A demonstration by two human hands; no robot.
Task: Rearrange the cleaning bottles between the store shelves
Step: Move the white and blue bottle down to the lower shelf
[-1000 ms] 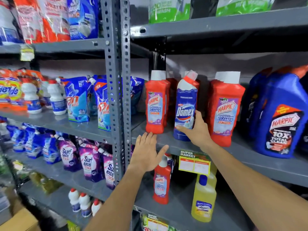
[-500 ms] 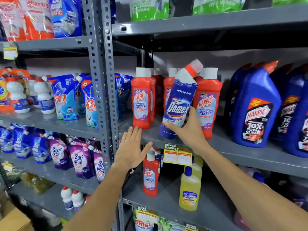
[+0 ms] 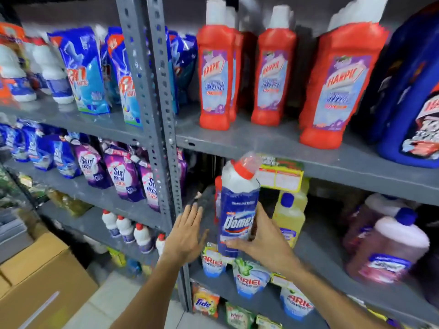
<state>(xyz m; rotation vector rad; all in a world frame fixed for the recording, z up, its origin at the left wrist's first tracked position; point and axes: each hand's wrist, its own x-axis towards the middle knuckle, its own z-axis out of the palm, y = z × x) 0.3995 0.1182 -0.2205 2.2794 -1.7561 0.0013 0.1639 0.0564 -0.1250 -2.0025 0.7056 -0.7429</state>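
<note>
Head cam: my right hand (image 3: 262, 238) wrapped round lower half of blue Domex bottle (image 3: 238, 210), bottle upright, slightly tilted, red cap up, held in front of lower right shelf (image 3: 316, 245), just under price tag (image 3: 280, 175). Left hand (image 3: 187, 231) flat, fingers spread, holding nothing, just left of bottle by grey upright post (image 3: 154, 91). Red Harpic bottles (image 3: 268, 70) lined up on shelf above, yellow bottle (image 3: 288, 217) right behind Domex. Bit blurry.

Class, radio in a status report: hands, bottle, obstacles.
Right hand grips blue bottle, in front of lower shelf. Left hand open, empty. Yellow bottle beside the spot.
</note>
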